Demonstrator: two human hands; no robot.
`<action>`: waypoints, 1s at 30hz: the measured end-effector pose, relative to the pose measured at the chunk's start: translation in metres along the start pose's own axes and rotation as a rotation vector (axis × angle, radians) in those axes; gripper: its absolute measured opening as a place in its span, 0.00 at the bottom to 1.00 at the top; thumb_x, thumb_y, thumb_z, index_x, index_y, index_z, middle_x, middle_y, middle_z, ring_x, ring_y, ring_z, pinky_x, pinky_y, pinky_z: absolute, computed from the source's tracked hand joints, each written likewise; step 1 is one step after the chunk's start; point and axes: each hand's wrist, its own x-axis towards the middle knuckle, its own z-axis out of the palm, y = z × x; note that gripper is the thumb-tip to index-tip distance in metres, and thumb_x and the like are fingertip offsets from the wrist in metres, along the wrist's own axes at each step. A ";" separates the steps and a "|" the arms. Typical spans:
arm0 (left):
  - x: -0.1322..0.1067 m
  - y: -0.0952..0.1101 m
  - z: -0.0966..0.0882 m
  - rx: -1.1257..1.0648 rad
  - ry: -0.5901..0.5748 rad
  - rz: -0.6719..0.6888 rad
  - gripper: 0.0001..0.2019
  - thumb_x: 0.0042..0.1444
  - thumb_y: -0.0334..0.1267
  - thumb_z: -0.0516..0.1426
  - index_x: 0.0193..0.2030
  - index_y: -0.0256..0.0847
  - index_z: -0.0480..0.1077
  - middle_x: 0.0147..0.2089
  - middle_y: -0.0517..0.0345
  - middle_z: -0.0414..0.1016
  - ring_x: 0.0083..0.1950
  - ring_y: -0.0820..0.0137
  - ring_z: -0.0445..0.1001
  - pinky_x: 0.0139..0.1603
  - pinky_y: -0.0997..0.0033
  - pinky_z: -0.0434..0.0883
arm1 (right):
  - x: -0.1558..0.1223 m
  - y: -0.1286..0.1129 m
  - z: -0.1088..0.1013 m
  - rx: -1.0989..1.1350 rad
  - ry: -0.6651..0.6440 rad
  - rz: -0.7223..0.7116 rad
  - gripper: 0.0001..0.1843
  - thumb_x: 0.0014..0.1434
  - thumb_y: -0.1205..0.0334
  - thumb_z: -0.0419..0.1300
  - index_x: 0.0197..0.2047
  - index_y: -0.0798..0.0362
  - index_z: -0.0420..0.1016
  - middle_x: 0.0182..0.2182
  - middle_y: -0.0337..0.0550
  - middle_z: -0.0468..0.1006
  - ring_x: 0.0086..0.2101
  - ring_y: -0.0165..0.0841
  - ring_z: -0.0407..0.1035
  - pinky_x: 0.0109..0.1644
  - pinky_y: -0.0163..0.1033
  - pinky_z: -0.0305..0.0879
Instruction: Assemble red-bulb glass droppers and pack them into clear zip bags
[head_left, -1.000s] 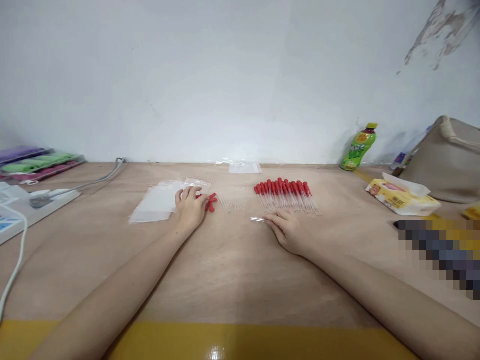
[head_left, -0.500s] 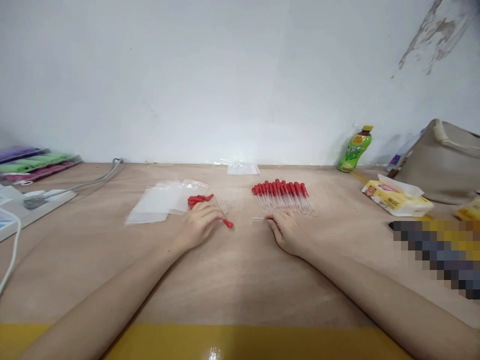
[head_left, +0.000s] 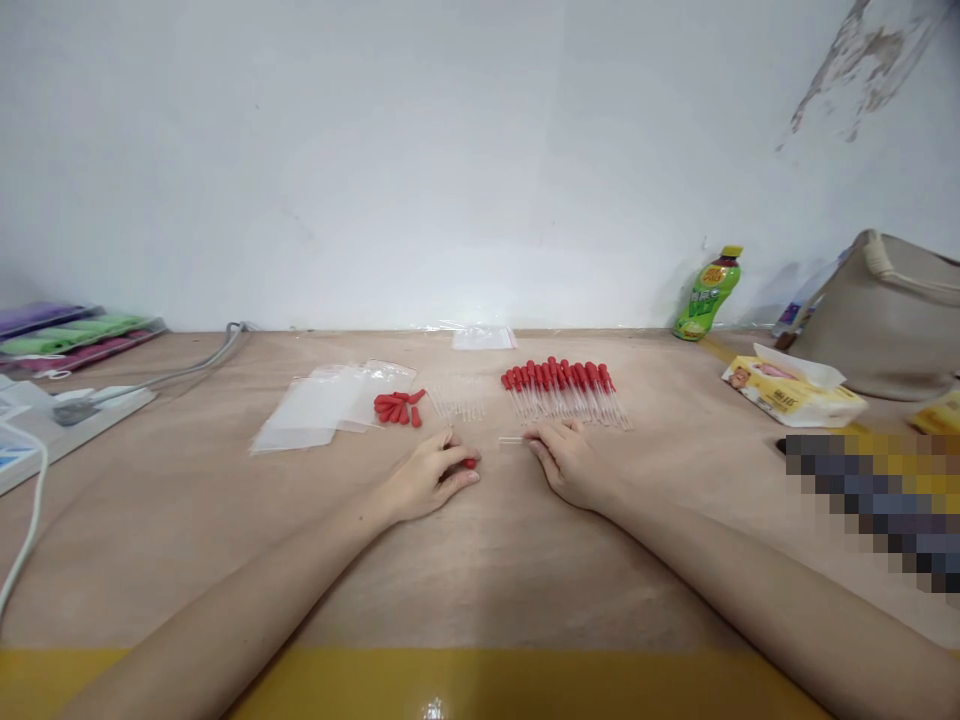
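My left hand (head_left: 431, 476) is closed, with a red rubber dropper bulb (head_left: 469, 463) between its thumb and fingers. My right hand (head_left: 564, 460) pinches a thin clear dropper tube (head_left: 510, 440), whose free end points left toward that bulb; the two are apart. Beyond my left hand lies a small pile of red bulbs (head_left: 391, 409). Several loose clear tubes (head_left: 463, 400) lie beside the pile, on its right. Past my right hand, a row of droppers (head_left: 559, 378) has red bulbs on clear stems, with the bulbs toward the wall.
Clear plastic bags (head_left: 306, 405) overlap on the left, and another small bag (head_left: 484, 339) lies by the wall. A power strip (head_left: 112, 408) with cables sits far left. To the right are a green bottle (head_left: 706, 297), a tissue pack (head_left: 793, 390) and a beige bag (head_left: 881, 320).
My left hand has drawn away from the bulb pile, toward me and rightward, bringing a red bulb along. My right hand stays almost in place with the tube.
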 end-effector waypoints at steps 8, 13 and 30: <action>-0.002 -0.004 0.007 -0.079 0.100 -0.003 0.10 0.55 0.42 0.53 0.28 0.38 0.63 0.32 0.57 0.66 0.30 0.74 0.65 0.31 0.74 0.63 | 0.000 -0.001 -0.001 -0.009 -0.008 -0.018 0.09 0.60 0.67 0.45 0.38 0.53 0.66 0.34 0.43 0.74 0.35 0.32 0.67 0.43 0.40 0.53; -0.001 -0.009 0.013 -0.118 0.176 -0.087 0.06 0.55 0.38 0.54 0.34 0.39 0.63 0.29 0.60 0.69 0.29 0.73 0.67 0.30 0.74 0.64 | 0.000 -0.008 -0.003 0.026 0.008 -0.051 0.09 0.60 0.65 0.46 0.37 0.53 0.66 0.32 0.42 0.74 0.33 0.30 0.66 0.43 0.40 0.52; 0.005 0.001 0.017 -0.260 0.255 -0.106 0.08 0.56 0.38 0.53 0.37 0.39 0.72 0.32 0.56 0.74 0.32 0.71 0.71 0.34 0.73 0.68 | 0.002 -0.017 0.002 0.149 -0.011 -0.081 0.09 0.60 0.65 0.47 0.37 0.52 0.68 0.29 0.39 0.74 0.29 0.28 0.65 0.39 0.38 0.51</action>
